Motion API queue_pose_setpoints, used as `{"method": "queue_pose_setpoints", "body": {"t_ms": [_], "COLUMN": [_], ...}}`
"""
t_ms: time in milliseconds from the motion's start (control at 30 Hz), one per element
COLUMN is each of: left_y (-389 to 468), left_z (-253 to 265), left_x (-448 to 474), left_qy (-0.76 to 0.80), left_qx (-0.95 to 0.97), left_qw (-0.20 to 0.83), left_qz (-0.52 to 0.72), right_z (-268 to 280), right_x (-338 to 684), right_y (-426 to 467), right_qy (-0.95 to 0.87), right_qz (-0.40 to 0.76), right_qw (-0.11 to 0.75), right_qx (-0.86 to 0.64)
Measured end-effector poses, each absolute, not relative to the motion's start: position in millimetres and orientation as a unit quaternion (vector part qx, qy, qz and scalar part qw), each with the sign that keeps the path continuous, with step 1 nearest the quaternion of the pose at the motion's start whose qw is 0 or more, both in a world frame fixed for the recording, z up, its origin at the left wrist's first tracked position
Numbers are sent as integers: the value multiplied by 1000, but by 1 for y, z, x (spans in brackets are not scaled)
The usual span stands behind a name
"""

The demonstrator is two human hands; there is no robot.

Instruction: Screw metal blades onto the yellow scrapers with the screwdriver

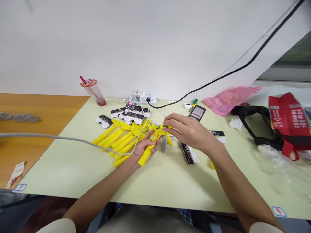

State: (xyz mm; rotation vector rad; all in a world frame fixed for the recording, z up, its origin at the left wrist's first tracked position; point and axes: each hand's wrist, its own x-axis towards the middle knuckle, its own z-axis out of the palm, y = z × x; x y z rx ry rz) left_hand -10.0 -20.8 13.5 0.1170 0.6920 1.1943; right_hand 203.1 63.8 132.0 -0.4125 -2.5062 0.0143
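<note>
My left hand [145, 145] is closed around the thick round handle of a yellow plastic tool [146, 154], whose handle points toward me. My right hand [187, 131] comes over the tool's head from the right. Its fingers are pinched on a small yellow and dark piece there, too covered to name. Just under the hands, a grey metal strip [164, 144] shows. To the left lie several more yellow handled tools [119, 139] in a fanned pile, partly behind my left hand. A white cable crosses over my left wrist.
Black-and-white cards [134, 117] lie behind the pile. A black box [189, 154], a phone [197, 112] and a green-yellow handle [195, 102] are at right. Further out are a drink cup [94, 92], a power strip [148, 98], a pink bag [228, 99] and a red bag [289, 119].
</note>
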Motion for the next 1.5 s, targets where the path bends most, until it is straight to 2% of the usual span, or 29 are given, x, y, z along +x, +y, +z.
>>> {"method": "queue_pose_setpoints", "body": {"t_ms": [333, 467, 633, 867, 967, 1267, 1500], "left_y": [-21, -22, -18, -18, -20, -17, -17], "left_z": [13, 10, 7, 11, 11, 11, 11], "left_x": [-9, -6, -9, -11, -10, -13, -13], "left_qy": [321, 332, 338, 335, 328, 336, 334], "left_qx": [32, 76, 53, 64, 69, 85, 79], "left_qw": [758, 750, 748, 737, 738, 735, 735], "left_qz": [567, 568, 569, 583, 585, 583, 585], "right_z": [130, 132, 138, 145, 147, 148, 133], "right_x": [206, 206, 207, 216, 222, 224, 219], "right_y": [62, 61, 59, 58, 64, 76, 85], "right_qy": [-936, -918, -907, -901, -907, -902, -898], "right_qz": [32, 42, 38, 35, 62, 171, 200], "right_qw": [286, 320, 375, 379, 338, 120, 51], "right_qx": [-204, -229, -188, -208, -244, -377, -388]}}
